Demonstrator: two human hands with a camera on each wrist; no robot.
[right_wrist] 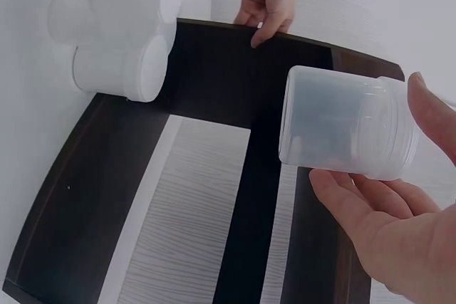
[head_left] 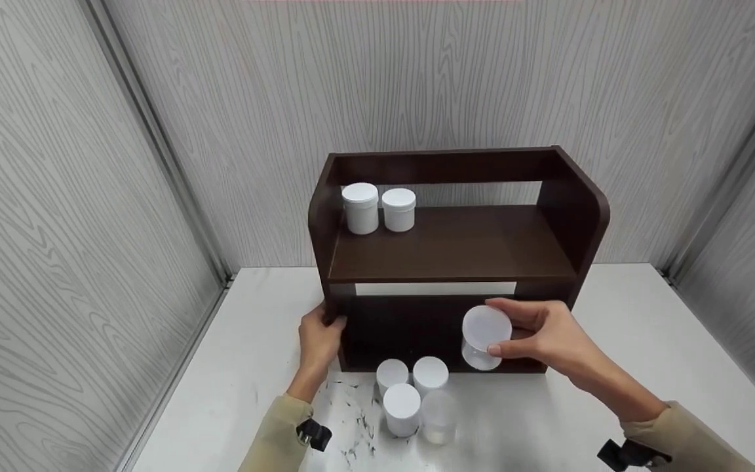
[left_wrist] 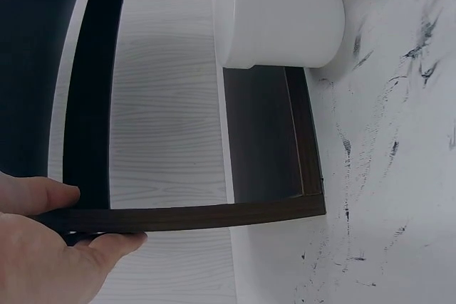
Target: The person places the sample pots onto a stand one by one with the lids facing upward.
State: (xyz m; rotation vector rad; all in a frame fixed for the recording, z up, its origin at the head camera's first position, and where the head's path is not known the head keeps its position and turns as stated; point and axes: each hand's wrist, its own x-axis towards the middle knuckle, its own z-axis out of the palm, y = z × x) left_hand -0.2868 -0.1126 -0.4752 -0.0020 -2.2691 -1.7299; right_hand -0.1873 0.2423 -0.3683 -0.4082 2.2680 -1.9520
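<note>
My right hand holds a translucent lidded jar between thumb and fingers, in front of the shelf's lower opening. The right wrist view shows the same translucent jar side-on, with the thumb at its lid end. My left hand grips the left side panel of the dark brown shelf; in the left wrist view its thumb and fingers lie on either side of the panel edge. Two white jars, one taller and one shorter, stand on the upper shelf board at the left.
On the table before the shelf stand three white jars and another translucent jar, close together. Dark smudges mark the white table. Grey wood-patterned walls enclose the back and sides.
</note>
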